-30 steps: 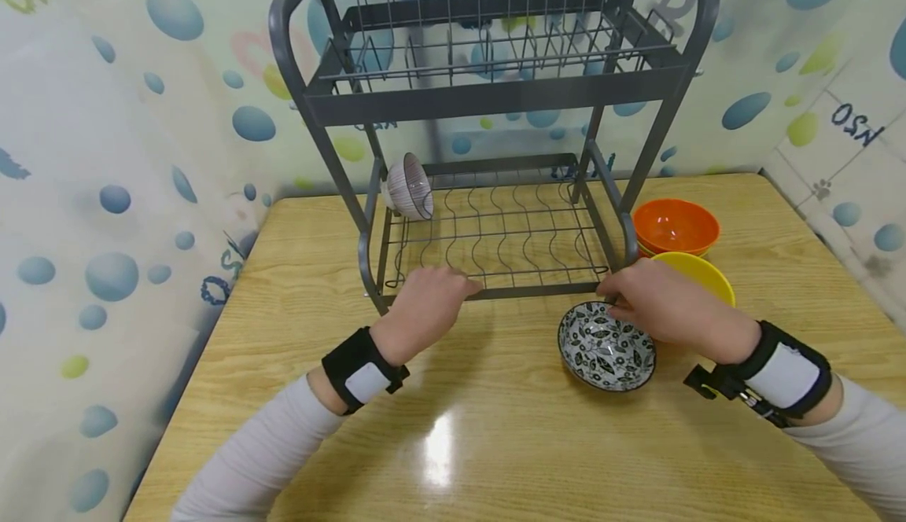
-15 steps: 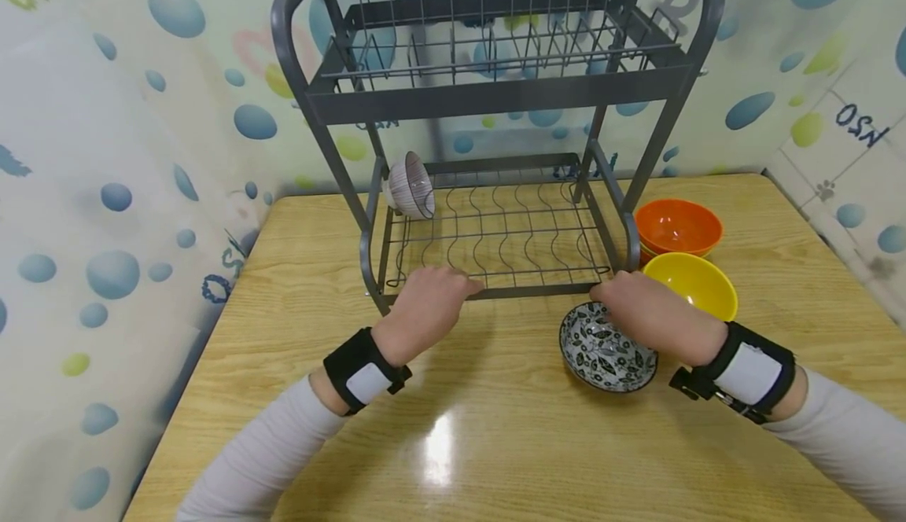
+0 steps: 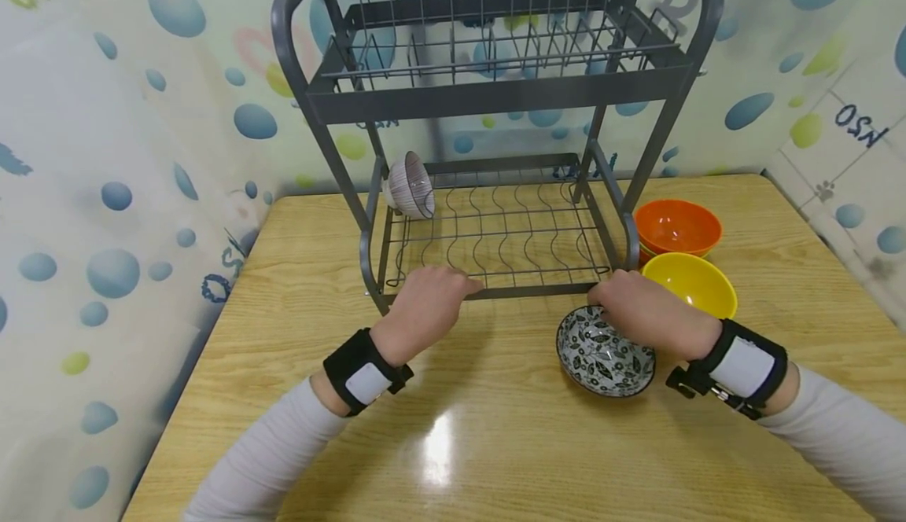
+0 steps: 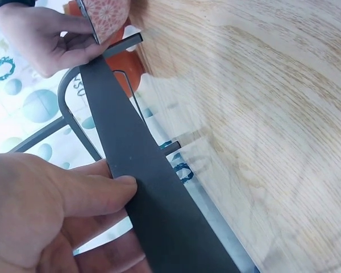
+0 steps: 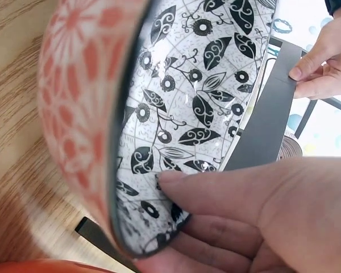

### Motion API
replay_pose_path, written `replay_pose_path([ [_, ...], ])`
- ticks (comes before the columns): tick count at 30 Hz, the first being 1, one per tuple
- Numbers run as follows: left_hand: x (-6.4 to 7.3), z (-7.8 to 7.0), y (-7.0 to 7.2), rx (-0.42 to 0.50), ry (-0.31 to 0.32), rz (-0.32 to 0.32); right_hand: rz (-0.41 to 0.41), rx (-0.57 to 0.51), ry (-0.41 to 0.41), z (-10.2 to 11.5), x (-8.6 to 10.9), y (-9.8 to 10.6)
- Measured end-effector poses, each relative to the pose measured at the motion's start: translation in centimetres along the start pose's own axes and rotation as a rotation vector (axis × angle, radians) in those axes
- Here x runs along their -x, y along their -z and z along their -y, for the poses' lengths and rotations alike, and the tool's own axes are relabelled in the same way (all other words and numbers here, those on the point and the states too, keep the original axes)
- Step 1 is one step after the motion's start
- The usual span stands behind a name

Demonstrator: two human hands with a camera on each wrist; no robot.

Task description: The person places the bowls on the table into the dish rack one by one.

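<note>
A two-tier grey metal dish rack [image 3: 495, 103] stands on the wooden table. At the front of its lower tier, my left hand [image 3: 428, 306] pinches the flat rail [image 4: 128, 142], thumb on its face. My right hand [image 3: 654, 314] grips the rim of a bowl [image 3: 602, 357] by the rack's lower right front corner. In the right wrist view the thumb presses on the bowl's black-and-white leaf-patterned inside, with fingers behind; the outside is red-patterned. The bowl tilts, its inside facing up toward the head camera. A striped bowl [image 3: 412, 188] leans on its side at the lower tier's left end.
Right of the rack sit a stack topped by an orange bowl [image 3: 678, 227] and, nearer, a yellow bowl [image 3: 697, 282], partly behind my right hand. The upper tier has upright wire dividers [image 3: 488, 46]. A patterned wall [image 3: 141, 215] bounds the table at left and back.
My right hand has turned and shifted slightly left along the bowl's rim, uncovering more of the yellow bowl. The patterned bowl has dipped slightly toward me. My left hand stays on the rail.
</note>
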State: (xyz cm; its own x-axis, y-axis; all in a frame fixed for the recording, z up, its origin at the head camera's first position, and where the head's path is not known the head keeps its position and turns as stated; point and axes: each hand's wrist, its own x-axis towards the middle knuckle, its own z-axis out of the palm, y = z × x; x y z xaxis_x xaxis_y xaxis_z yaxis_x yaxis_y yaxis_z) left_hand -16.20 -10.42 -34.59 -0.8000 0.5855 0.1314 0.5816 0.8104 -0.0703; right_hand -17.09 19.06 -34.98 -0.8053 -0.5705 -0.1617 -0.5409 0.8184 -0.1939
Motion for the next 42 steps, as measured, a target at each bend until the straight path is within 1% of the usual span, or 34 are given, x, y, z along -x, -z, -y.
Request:
replay_pose_path([
  [5, 0.0, 0.0, 0.1, 0.008, 0.001, 0.006, 0.007, -0.033, 0.018, -0.2, 0.0, 0.1],
  [9, 0.0, 0.0, 0.2, 0.008, -0.004, -0.002, 0.003, -0.044, 0.034, -0.2, 0.1, 0.1],
  [12, 0.1, 0.1, 0.1, 0.01, -0.01, -0.012, -0.012, -0.056, 0.062, -0.3, 0.3, 0.2],
  [19, 0.2, 0.2, -0.1, 0.003, -0.01, -0.028, -0.052, -0.158, 0.122, -0.2, 0.4, 0.3],
  [22, 0.3, 0.1, -0.2, 0.015, -0.009, -0.053, -0.063, -0.168, 0.136, -0.2, 0.3, 0.3],
  [24, 0.4, 0.1, -0.3, 0.054, -0.006, -0.089, -0.064, -0.167, 0.133, -0.1, 0.3, 0.4],
  [28, 0.6, -0.3, -0.4, 0.2, -0.014, -0.191, -0.073, -0.181, 0.116, 0.2, 0.3, 0.5],
  [30, 0.7, -0.6, -0.2, 0.26, -0.03, -0.236, -0.077, -0.197, 0.102, 0.3, 0.3, 0.6],
  [31, 0.7, -0.8, 0.0, 0.289, -0.039, -0.252, -0.078, -0.207, 0.098, 0.5, 0.3, 0.7],
  [33, 0.7, -1.2, 0.3, 0.318, -0.051, -0.262, -0.074, -0.23, 0.083, 0.7, 0.3, 0.9],
  [35, 0.8, -1.7, 0.6, 0.38, -0.052, -0.233, -0.072, -0.244, 0.068, 1.0, 0.3, 1.2],
  [36, 0.8, -1.9, 0.7, 0.42, -0.049, -0.207, -0.071, -0.253, 0.06, 1.2, 0.3, 1.3],
  [40, 0.7, -2.8, 0.7, 0.549, -0.011, -0.074, -0.069, -0.29, 0.034, 1.8, 0.4, 1.7],
  [42, 0.6, -3.1, 0.6, 0.576, 0.007, -0.015, -0.07, -0.305, 0.023, 2.1, 0.5, 1.9],
])
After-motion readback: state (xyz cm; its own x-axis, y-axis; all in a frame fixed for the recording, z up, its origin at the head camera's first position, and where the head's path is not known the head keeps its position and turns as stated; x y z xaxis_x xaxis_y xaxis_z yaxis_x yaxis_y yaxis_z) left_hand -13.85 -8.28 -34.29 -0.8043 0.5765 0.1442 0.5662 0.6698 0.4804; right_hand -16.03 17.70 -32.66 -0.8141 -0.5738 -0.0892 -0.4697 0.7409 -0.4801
